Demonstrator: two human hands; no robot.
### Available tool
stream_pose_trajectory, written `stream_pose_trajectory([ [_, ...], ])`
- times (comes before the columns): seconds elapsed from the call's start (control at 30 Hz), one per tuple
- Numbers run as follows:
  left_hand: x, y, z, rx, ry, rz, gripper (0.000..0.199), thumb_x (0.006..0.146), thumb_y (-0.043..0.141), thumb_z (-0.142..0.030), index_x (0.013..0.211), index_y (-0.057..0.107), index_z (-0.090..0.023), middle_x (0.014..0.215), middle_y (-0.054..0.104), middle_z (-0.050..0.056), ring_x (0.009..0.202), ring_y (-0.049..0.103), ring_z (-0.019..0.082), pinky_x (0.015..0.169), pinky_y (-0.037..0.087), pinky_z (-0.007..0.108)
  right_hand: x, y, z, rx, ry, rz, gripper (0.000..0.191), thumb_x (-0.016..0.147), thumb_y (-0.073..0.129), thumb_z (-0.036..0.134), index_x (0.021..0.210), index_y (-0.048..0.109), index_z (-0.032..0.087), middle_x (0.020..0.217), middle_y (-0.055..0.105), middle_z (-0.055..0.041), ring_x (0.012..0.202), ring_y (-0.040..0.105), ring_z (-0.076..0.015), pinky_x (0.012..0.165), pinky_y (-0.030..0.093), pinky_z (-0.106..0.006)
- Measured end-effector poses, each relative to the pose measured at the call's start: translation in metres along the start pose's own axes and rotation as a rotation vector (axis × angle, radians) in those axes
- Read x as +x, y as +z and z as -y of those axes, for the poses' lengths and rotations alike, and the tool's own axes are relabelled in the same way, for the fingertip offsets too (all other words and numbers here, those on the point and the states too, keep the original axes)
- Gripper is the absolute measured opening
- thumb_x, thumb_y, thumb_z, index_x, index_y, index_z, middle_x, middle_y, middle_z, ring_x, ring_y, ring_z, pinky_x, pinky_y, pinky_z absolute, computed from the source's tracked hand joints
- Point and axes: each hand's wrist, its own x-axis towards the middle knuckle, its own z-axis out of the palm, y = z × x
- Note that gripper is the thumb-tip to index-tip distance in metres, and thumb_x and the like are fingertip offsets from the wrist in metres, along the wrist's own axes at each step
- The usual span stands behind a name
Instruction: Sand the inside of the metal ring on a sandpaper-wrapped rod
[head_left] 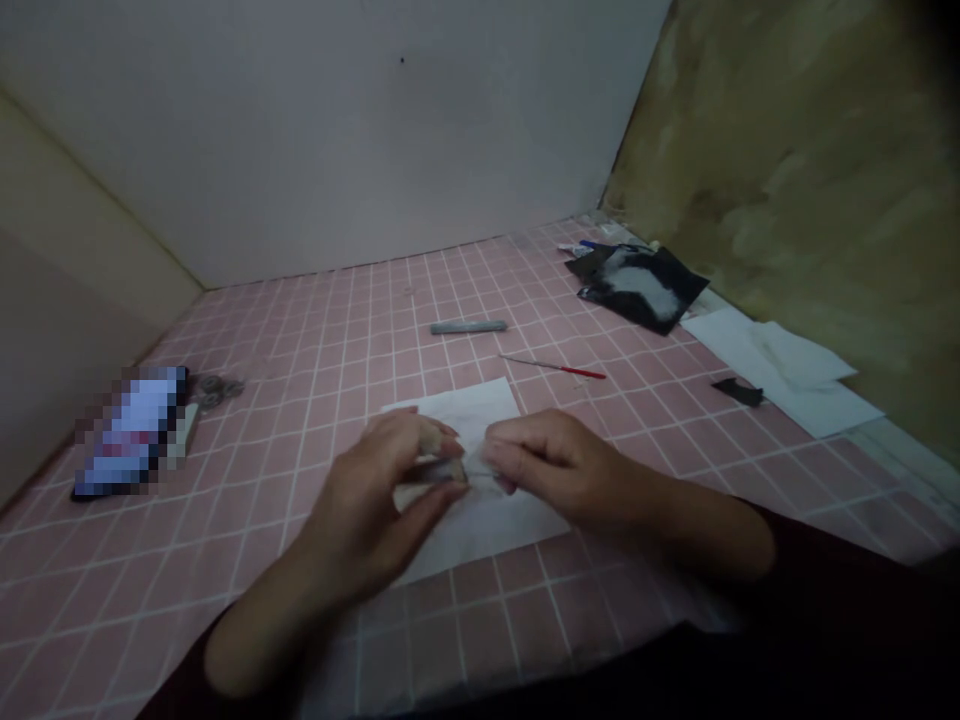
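Observation:
Over a white sheet of paper my two hands meet, fingertips close together. My left hand pinches a small brownish piece between thumb and fingers; its kind is too small and dim to make out. Facing it from the right, my right hand has its thumb and forefinger pressed together, the other fingers curled. Whatever is in the right hand's pinch is blurred and mostly hidden. Beyond the paper lies a thin tool with a red handle and a slim metal shaft, and behind it a grey bar.
A phone lies at the left beside small grey rings. Far right are a black sheet with white powder, white papers and a black scrap. Walls bound the pink checked tabletop at back and sides.

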Motion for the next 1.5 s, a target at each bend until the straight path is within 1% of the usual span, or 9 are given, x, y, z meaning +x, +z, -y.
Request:
stream_pose_trajectory([
  [0.27,0.0003,-0.002,0.0022,0.011,-0.01,-0.044,0.02,0.084,0.062,-0.022,0.102,0.054,-0.023,0.1,0.063,0.005,0.097,0.06,0.021,0.082,0.051,0.035,0.0003,0.0005,-0.001,-0.008,-0.002,-0.03,0.036,0.094,0.04,0.027,0.06,0.047,0.015,0.057,0.042,0.0036,0.056,0.042,-0.0081,0.058,0.033,-0.023],
  [0.4,0.0007,0.0001,-0.0006,-0.095,-0.033,0.079,0.015,0.086,0.057,-0.022,0.101,0.053,-0.024,0.101,0.063,0.005,0.097,0.061,0.02,0.08,0.053,0.035,0.001,0.003,-0.0001,0.013,0.013,0.04,0.035,0.094,0.039,0.026,0.062,0.049,0.015,0.057,0.044,0.0036,0.057,0.044,-0.0077,0.058,0.034,-0.022],
  [0.57,0.0011,-0.0049,0.0029,0.016,-0.034,-0.07,0.019,0.083,0.062,-0.023,0.101,0.056,-0.023,0.101,0.064,0.005,0.101,0.06,0.022,0.084,0.051,0.036,-0.0004,-0.0028,0.002,-0.029,-0.029,-0.068,0.037,0.094,0.04,0.028,0.06,0.046,0.015,0.057,0.042,0.0034,0.057,0.043,-0.0083,0.058,0.033,-0.023],
  [0.73,0.0014,0.0003,-0.0018,-0.075,-0.024,0.063,0.016,0.085,0.058,-0.022,0.1,0.054,-0.023,0.1,0.063,0.005,0.102,0.059,0.021,0.077,0.054,0.033,-0.0013,0.0017,0.0026,-0.02,0.004,0.018,0.035,0.093,0.04,0.025,0.061,0.047,0.015,0.056,0.042,0.0042,0.055,0.043,-0.0076,0.057,0.033,-0.022],
  [0.93,0.0021,-0.0014,-0.0017,0.011,-0.004,-0.043,0.019,0.082,0.062,-0.023,0.1,0.056,-0.024,0.098,0.065,0.004,0.099,0.061,0.022,0.084,0.052,0.038,-0.0003,-0.0002,0.0005,-0.028,0.001,-0.03,0.036,0.094,0.039,0.027,0.06,0.047,0.015,0.057,0.042,0.0033,0.056,0.043,-0.0085,0.057,0.033,-0.023],
  [1.1,0.0008,-0.0002,-0.0022,-0.074,-0.029,0.065,0.016,0.085,0.059,-0.023,0.101,0.054,-0.025,0.101,0.063,0.005,0.103,0.059,0.022,0.081,0.054,0.037,-0.0001,0.0017,0.0012,0.005,0.034,0.043,0.036,0.094,0.039,0.026,0.061,0.048,0.015,0.056,0.042,0.0036,0.055,0.043,-0.0079,0.056,0.033,-0.022],
  [1.27,0.0008,-0.0014,0.0017,-0.02,-0.017,-0.052,0.021,0.083,0.062,-0.021,0.102,0.055,-0.024,0.099,0.063,0.004,0.101,0.06,0.021,0.085,0.052,0.037,-0.0008,-0.0017,0.0021,-0.023,-0.001,-0.043,0.037,0.094,0.04,0.028,0.06,0.047,0.015,0.056,0.042,0.0035,0.056,0.043,-0.0083,0.057,0.033,-0.023],
  [1.4,0.0004,0.0019,-0.0051,-0.103,-0.04,0.079,0.016,0.085,0.058,-0.021,0.101,0.053,-0.024,0.102,0.062,0.005,0.104,0.058,0.021,0.073,0.056,0.031,-0.0018,0.0029,0.0029,-0.013,0.018,0.039,0.035,0.094,0.04,0.025,0.061,0.048,0.015,0.056,0.043,0.0039,0.056,0.044,-0.0074,0.057,0.034,-0.022],
  [1.5,0.0007,-0.0016,-0.0031,-0.035,-0.009,0.046,0.017,0.085,0.058,-0.021,0.101,0.054,-0.024,0.101,0.062,0.005,0.102,0.059,0.02,0.081,0.054,0.034,-0.0019,-0.0007,0.002,-0.034,0.013,0.024,0.036,0.094,0.04,0.026,0.06,0.047,0.015,0.056,0.042,0.0038,0.055,0.042,-0.0079,0.057,0.033,-0.023],
])
